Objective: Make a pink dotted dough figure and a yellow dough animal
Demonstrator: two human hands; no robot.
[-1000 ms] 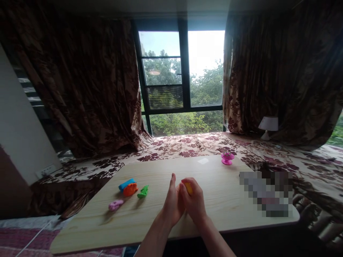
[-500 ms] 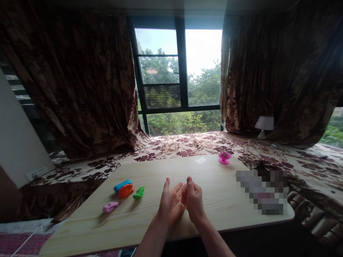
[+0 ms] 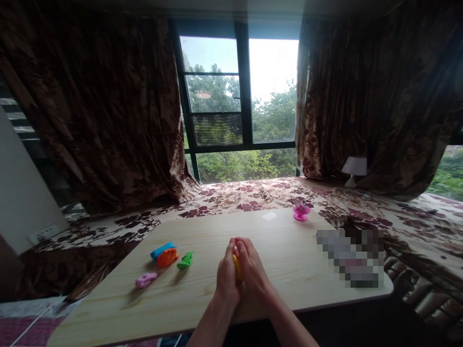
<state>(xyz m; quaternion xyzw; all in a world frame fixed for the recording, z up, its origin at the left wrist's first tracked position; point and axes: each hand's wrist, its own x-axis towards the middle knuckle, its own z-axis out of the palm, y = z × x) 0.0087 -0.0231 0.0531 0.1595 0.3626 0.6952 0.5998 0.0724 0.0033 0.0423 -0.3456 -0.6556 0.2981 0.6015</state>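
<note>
My left hand (image 3: 226, 277) and my right hand (image 3: 251, 274) are pressed palm to palm over the near middle of a pale wooden board (image 3: 289, 255). A yellow lump of soft clay (image 3: 237, 266) is squeezed between them, with only its edge showing. The fingers of both hands lie straight along each other. To the left on the board lie a blue piece (image 3: 161, 249), an orange piece (image 3: 167, 258), a green piece (image 3: 185, 260) and a pink piece (image 3: 145, 280).
A magenta stand-like toy (image 3: 301, 212) sits at the board's far edge. A blurred-out item (image 3: 349, 258) lies at the right end. Flowered cloth (image 3: 253, 195) covers the surface behind, with a small white lamp (image 3: 353, 168), dark curtains and a window (image 3: 240, 106) beyond.
My palms were slightly apart half a second ago and are now pressed together on the yellow lump. The view has shifted a little to the right.
</note>
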